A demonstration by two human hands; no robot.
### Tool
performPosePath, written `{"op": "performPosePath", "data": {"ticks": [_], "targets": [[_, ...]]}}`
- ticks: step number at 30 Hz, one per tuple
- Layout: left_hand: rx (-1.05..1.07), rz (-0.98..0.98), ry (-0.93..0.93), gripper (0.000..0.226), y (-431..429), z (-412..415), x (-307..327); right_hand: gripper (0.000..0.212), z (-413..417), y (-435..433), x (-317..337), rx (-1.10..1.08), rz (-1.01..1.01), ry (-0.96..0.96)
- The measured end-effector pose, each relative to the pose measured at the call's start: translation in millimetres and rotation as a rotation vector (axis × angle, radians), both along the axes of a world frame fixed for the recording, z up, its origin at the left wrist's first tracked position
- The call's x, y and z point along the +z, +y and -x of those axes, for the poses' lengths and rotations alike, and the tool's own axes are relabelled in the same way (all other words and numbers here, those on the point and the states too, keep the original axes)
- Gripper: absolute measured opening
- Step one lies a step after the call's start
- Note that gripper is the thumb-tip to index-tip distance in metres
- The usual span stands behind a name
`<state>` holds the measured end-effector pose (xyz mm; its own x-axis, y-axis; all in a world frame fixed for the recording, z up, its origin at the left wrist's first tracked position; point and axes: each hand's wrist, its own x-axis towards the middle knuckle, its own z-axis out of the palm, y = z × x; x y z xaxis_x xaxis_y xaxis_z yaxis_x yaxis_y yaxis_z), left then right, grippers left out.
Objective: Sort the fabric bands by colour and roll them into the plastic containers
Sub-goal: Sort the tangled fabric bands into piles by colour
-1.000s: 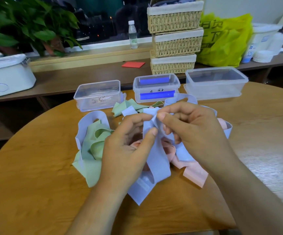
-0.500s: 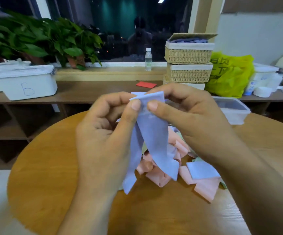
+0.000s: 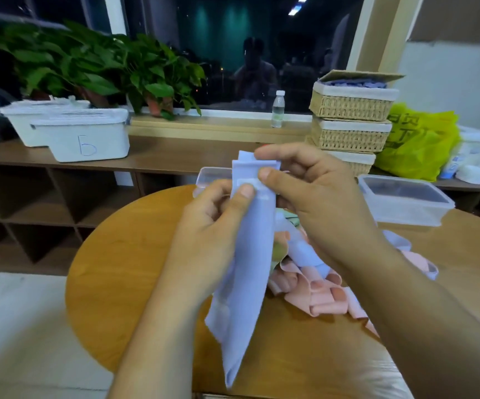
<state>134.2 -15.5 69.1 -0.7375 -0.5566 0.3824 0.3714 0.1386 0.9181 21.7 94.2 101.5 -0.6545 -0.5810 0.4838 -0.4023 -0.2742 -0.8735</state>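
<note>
Both hands, left hand [image 3: 212, 223] and right hand [image 3: 316, 197], pinch my blue band [image 3: 250, 254] mid-frame; floppy, light, best gripped at the top edge.

1 fabric band [image 3: 250, 269] hangs above the round table [image 3: 112, 269], at its near side; a heap of bands [image 3: 313, 289] lies on it, 2 plastic containers [image 3: 211, 176] [image 3: 405, 204] at its far edge. Behind the table, 3 wicker baskets [image 3: 351, 106] stack on a shelf unit [image 3: 175, 156].

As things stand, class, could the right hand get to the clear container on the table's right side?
Probably yes: the clear container sits just right of the right hand, nothing between them. But both it and the left hand pinch the blue band, so it would go there holding fabric.
</note>
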Motion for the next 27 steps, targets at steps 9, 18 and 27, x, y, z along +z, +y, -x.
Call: {"op": "performPosePath", "data": {"ticks": [9,18,27], "targets": [[0.227,0.005,-0.178,0.021,-41.8,9.9,-31.5,0.023,54.5,-11.1,-36.1,-0.035,-0.248,-0.049],[0.294,-0.017,-0.23,0.025,-75.8,5.8,-48.8,0.022,153.5,-19.9,-123.8,-0.418,-0.774,0.202],[0.23,-0.029,-0.352,0.027,-75.4,33.6,-74.0,0.035,216.5,-64.7,-138.4,-0.437,-1.248,0.461]]}}
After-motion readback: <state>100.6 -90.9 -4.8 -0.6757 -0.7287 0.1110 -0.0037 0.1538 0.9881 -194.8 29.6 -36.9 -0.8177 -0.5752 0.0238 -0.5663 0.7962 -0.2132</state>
